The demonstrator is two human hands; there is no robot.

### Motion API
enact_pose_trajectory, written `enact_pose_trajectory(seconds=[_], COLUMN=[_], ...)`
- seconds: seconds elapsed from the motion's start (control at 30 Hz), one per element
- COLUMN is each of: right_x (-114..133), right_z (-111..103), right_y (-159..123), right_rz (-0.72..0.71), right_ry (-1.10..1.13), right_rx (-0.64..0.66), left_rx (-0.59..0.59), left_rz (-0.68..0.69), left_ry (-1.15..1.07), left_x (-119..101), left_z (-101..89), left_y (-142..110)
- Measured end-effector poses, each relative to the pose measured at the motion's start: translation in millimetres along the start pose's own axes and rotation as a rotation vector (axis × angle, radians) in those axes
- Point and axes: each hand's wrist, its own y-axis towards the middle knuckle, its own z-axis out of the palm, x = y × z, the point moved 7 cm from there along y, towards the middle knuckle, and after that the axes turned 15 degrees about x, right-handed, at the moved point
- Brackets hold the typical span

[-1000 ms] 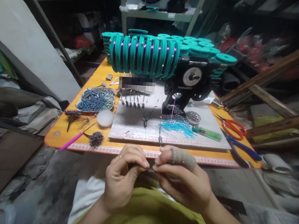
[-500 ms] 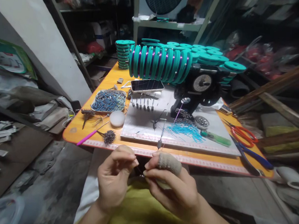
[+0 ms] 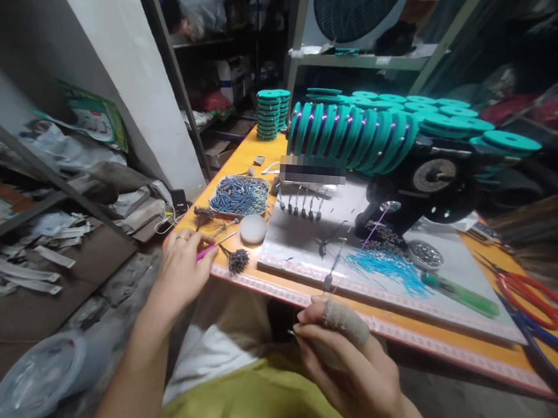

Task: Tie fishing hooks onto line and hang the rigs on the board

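Observation:
At the table's left front edge, my left hand (image 3: 185,260) closes its thumb and fingers on the pink handle of a thin-shafted tool (image 3: 206,252), which still lies along the tabletop. Beside it are a dark bristly cluster on a stem (image 3: 239,261) and a round whitish dome (image 3: 253,229). My right hand (image 3: 350,348), its index finger wrapped in grey-beige cloth tape (image 3: 346,323), is pinched in front of the table edge. A tiny shiny tip (image 3: 291,332) pokes out of the pinch; the rest is hidden. Just beyond hangs a small grey weight on a coiled wire (image 3: 328,281).
Teal spools on a rod (image 3: 351,137) stand behind a white board (image 3: 299,255). On the board lie blue thin pieces (image 3: 384,267), a metal-bead dish (image 3: 425,254) and a green-handled tool (image 3: 464,297). Red-handled scissors (image 3: 531,293) lie right; a tray of blue-grey pieces (image 3: 239,196) sits left.
My left hand has left the right hand and moved left and forward onto the pink-handled tool. My right hand stays pinched at the table edge. The view has turned left.

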Motion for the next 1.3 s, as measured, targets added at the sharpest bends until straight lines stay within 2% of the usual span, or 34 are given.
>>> enact_pose_trajectory(seconds=[0.07,0.13,0.23,0.3,0.33,0.4,0.47,0.57,0.63,0.93,1.3], right_x=[0.5,-1.6,-7.2,-11.2,-13.3,-18.9,-25.0,-33.0,-36.6,-40.6,-43.3], right_z=[-0.3,-1.1,-3.2,-4.6,-5.3,-6.5,-6.7,-5.9,-5.7,-9.8,-7.0], right_y=[1.2,0.7,-1.0,-1.4,-1.7,-3.3,-6.9,-14.1,-17.2,-17.0,-18.4], right_rz=[0.000,0.019,0.061,0.088,0.103,0.158,0.224,0.315,0.359,0.404,0.408], right_ry=[-0.007,-0.014,-0.014,0.004,0.022,0.078,0.147,0.246,0.282,0.377,0.411], right_rx=[0.006,0.000,-0.017,-0.022,-0.027,-0.044,-0.069,-0.107,-0.119,-0.155,-0.153], left_rx=[0.071,0.068,-0.071,-0.163,-0.170,0.004,0.252,0.415,0.437,0.364,0.392], left_rz=[0.000,-0.016,-0.088,-0.119,-0.083,0.065,0.160,0.200,0.186,0.180,0.161], left_ry=[0.000,-0.012,-0.045,-0.121,-0.288,-0.591,-0.732,-0.845,-0.897,-0.944,-0.970], left_x=[2.8,4.3,2.3,-6.6,-13.6,-39.4,-68.6,-96.1,-103.6,-106.8,-103.4], left_z=[0.7,-2.9,-12.4,-10.3,-3.0,27.1,63.5,100.0,112.1,113.2,118.8], left_y=[7.0,7.3,-8.2,-28.9,-40.1,-59.2,-78.2,-97.8,-101.8,-100.7,-102.3])
